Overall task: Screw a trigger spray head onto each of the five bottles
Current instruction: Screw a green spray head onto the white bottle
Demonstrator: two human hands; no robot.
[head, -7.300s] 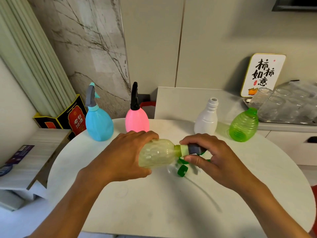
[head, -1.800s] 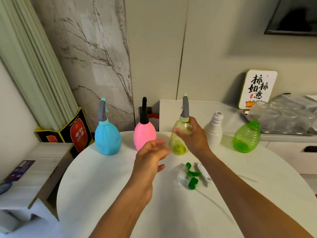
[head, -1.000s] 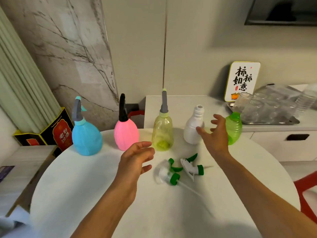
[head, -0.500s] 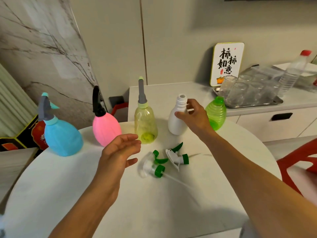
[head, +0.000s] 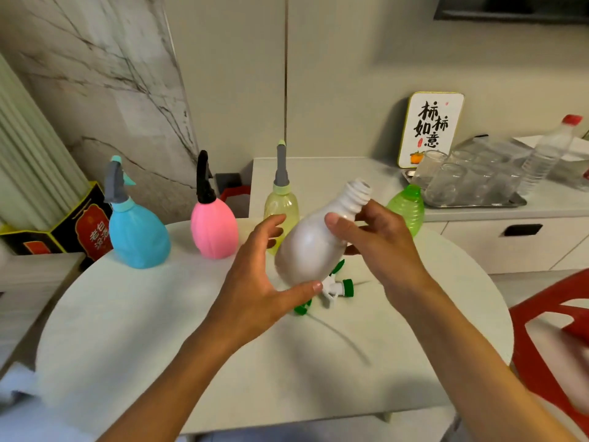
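since 0.5 s ago white plastic bottle (head: 310, 247) lifted off surface (head: 159, 330), tilted btwn hands: right hand (head: 379, 237) pinches neck, left hand (head: 255, 279) cups base. looks light, smooth; hold body.

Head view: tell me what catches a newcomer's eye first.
The white bottle, headless and tilted, is held mid-frame above the round table by the left hand at its base and the right hand at its neck. Behind stand the blue bottle, pink bottle and yellow bottle, each with a spray head on.
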